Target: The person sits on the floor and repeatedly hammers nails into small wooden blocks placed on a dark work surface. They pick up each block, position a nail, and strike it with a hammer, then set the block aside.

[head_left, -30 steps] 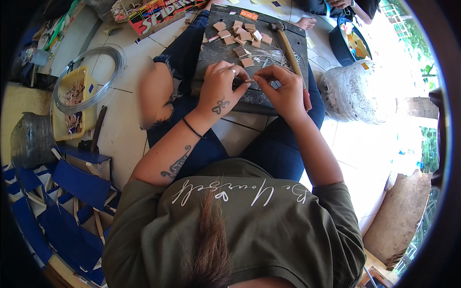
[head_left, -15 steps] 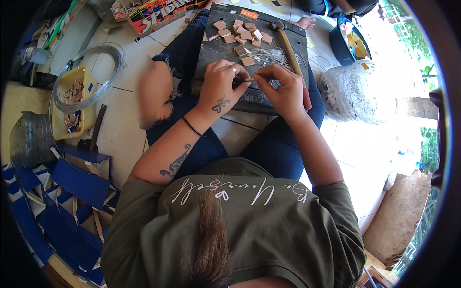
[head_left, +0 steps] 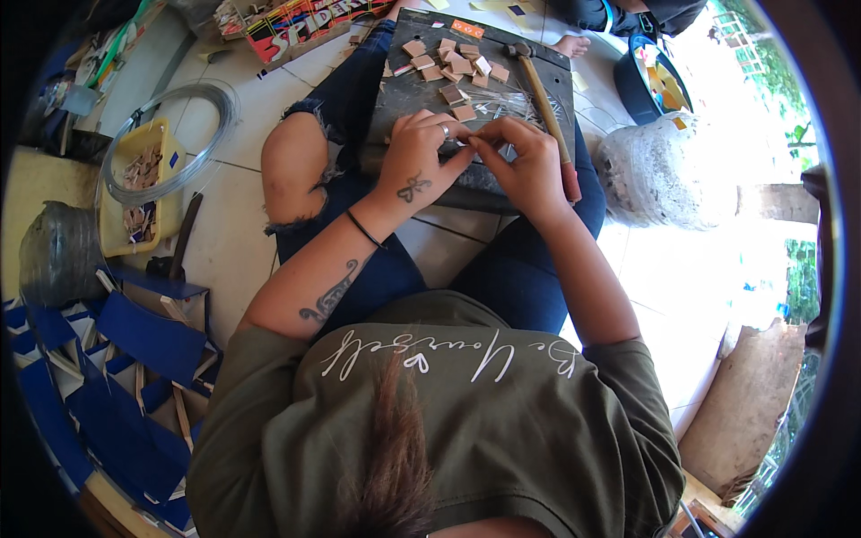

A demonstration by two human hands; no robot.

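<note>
Above the near part of a dark work board (head_left: pixel 395 99), my left hand (head_left: pixel 420 148) and my right hand (head_left: pixel 516 157) meet with thumbs and fingers pinched together. Whatever small piece is between the fingertips is mostly hidden. Just beyond them lie several small brown wooden squares (head_left: pixel 460 65), some stacked on others. Thin pieces of wire (head_left: pixel 511 103) are scattered to the right of the squares. A hammer (head_left: pixel 542 99) with a red handle end rests along the board's right side, close to my right hand. An orange card (head_left: pixel 467 30) lies at the far edge.
On the left, a coil of wire (head_left: pixel 229 117) leans over a yellow basket (head_left: pixel 170 193) of wooden bits. Blue-covered pieces (head_left: pixel 148 332) are heaped at lower left. To the right stand a dark blue tub (head_left: pixel 641 108) and a plastic-wrapped bundle (head_left: pixel 659 175). Another person's foot (head_left: pixel 570 45) shows beyond the board.
The fingertips of both hands have drawn closer together, covering the small light piece that showed between them. The hammer and wooden squares stay in place on the board.
</note>
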